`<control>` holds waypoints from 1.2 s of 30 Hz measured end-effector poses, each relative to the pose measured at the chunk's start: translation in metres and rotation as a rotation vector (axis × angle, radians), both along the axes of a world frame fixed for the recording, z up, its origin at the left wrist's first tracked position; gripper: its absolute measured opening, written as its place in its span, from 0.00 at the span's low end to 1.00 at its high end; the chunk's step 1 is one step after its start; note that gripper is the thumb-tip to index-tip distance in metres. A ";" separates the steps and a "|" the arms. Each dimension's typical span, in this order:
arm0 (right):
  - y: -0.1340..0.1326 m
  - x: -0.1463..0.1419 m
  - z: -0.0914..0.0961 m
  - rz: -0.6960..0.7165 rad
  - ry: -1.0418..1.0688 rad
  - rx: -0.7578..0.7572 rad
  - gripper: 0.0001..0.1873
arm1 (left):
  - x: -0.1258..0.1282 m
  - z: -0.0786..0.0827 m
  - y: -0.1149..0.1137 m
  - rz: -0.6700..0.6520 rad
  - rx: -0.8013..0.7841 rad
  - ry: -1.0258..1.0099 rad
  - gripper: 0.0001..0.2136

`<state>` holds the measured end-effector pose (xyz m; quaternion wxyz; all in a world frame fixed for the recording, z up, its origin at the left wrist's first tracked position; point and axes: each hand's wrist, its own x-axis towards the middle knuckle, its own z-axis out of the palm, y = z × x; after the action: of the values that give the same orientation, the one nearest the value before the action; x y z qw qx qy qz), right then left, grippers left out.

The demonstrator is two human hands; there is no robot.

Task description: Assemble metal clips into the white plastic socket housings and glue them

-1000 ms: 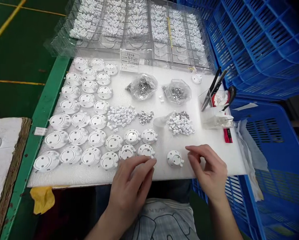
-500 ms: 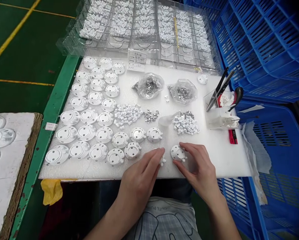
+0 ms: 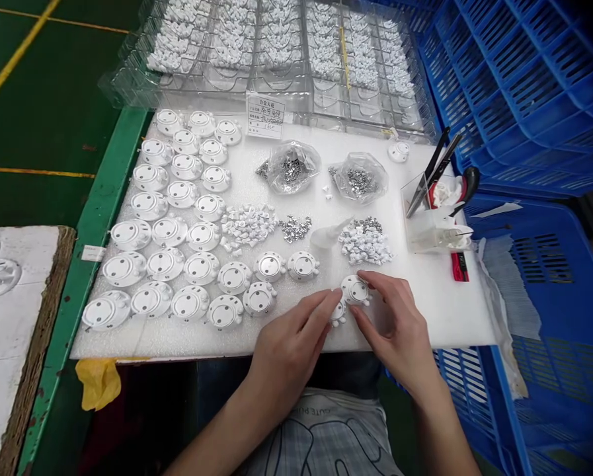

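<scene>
My right hand [image 3: 398, 324] grips a white round plastic part [image 3: 354, 289] with small dark holes and knobs on its rim, thumb and fingers on its right edge. Close beside it, my left hand [image 3: 299, 337] is closed on a second white round part [image 3: 338, 312], mostly hidden behind the fingers. Left of my hands, similar white round parts [image 3: 190, 303] lie in rows on the white foam sheet [image 3: 142, 345]. Beyond my hands are a heap of small white pieces [image 3: 368, 246], small metal pieces [image 3: 296, 229] and a translucent squeeze bottle [image 3: 326, 238].
Two plastic bags of metal pieces [image 3: 292, 168] stand further back, near a paper label [image 3: 265, 118]. Clear trays [image 3: 276, 86] of white pieces line the far edge. At right are a clear holder with tools [image 3: 428, 228] and blue crates [image 3: 519, 99].
My left hand has moved right with its part, up against the one in my right hand. The right hand has shifted slightly away from the body. The view has shifted a little.
</scene>
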<state>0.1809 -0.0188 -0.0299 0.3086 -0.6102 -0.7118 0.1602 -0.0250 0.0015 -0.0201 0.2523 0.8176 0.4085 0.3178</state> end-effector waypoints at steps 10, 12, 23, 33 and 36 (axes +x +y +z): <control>0.021 0.012 0.015 0.413 -0.145 -0.018 0.37 | -0.008 -0.009 -0.001 0.104 0.081 -0.411 0.16; 0.025 0.011 0.014 0.499 -0.189 -0.023 0.39 | -0.007 -0.010 -0.002 0.117 0.085 -0.430 0.16; 0.029 0.015 0.017 0.413 -0.075 -0.153 0.42 | -0.009 -0.011 -0.001 0.109 0.090 -0.449 0.16; 0.057 0.003 0.007 0.664 -0.351 0.169 0.40 | -0.010 -0.016 -0.004 0.119 0.150 -0.411 0.16; 0.061 -0.001 0.006 0.713 -0.434 0.263 0.30 | -0.011 -0.018 -0.004 0.107 0.204 -0.363 0.16</control>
<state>0.1801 0.0425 -0.0236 0.1524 -0.3012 -0.9407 0.0327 -0.0359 -0.0029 -0.0385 0.2206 0.7454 0.3649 0.5123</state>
